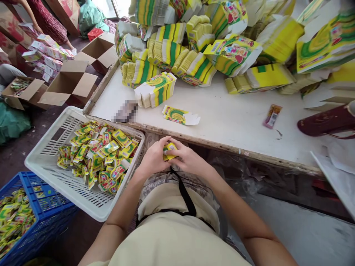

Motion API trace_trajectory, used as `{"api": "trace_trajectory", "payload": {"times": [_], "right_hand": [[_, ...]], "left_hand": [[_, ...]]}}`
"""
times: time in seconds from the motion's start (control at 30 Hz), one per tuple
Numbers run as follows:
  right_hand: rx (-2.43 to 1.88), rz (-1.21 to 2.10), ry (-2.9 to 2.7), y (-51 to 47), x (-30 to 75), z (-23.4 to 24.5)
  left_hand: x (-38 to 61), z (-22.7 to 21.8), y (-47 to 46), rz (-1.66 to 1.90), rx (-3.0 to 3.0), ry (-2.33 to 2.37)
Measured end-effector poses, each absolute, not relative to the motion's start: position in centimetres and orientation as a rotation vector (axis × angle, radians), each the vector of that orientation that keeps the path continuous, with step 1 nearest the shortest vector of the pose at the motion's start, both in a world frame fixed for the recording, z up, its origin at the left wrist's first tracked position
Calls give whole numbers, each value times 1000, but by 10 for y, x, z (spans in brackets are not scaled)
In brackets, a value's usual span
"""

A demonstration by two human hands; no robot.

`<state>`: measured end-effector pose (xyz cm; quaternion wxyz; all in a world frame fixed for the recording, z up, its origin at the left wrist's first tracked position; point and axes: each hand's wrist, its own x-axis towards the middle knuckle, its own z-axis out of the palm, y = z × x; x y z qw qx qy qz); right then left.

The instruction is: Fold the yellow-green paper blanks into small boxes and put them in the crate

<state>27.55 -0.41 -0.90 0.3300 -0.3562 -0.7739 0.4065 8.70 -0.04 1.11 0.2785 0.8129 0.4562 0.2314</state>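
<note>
Just below the table's front edge, over my lap, my left hand and my right hand hold a small yellow-and-green carton between them. Fingers of both hands wrap it, so only part of its printed face shows. On the table above lies a flat yellow carton with a white flap. Behind that one sits a short stack of flattened cartons. To the left of my left hand, a white plastic basket holds a heap of the same small cartons.
Piles of bundled flat cartons cover the table's back. A pink-orange sachet and a dark red mug are at right. A blue crate, open cardboard boxes and another person's arm are at left.
</note>
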Motion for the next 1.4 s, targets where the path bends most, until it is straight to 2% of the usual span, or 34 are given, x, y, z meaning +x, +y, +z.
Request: {"api": "trace_trajectory", "payload": {"times": [0.13, 0.23, 0.33, 0.4, 0.7, 0.87, 1.1, 1.2, 1.3, 1.4], "right_hand": [[-908, 1019, -1828, -3, 276, -14], [-1012, 892, -1651, -2, 280, -12], [-1085, 812, -1597, -4, 277, -11], [-1110, 793, -1604, -5, 271, -12], [-953, 853, -1771, -3, 268, -13], [-932, 954, -1909, 0, 284, -11], [-1056, 889, -1615, -1, 271, -14], [-1045, 836, -1651, 0, 256, -17], [-964, 863, -1794, 11, 252, -17], [-1068, 878, -1773, 42, 266, -16]], "left_hand": [[80, 8, -2, 833, 2105, 1312], [72, 0, -1, 1079, 1725, 1537], [69, -4, -2, 1100, 1253, 1462], [71, -3, -4, 1093, 1153, 1379], [74, 15, -3, 1246, 998, 1360], [76, 11, -5, 1207, 956, 1360], [85, 9, -5, 1073, 985, 1252], [80, 6, -2, 1080, 942, 1254], [48, 6, 3, 1125, 944, 1401], [-17, 13, 7, 1349, 1045, 1886]]}}
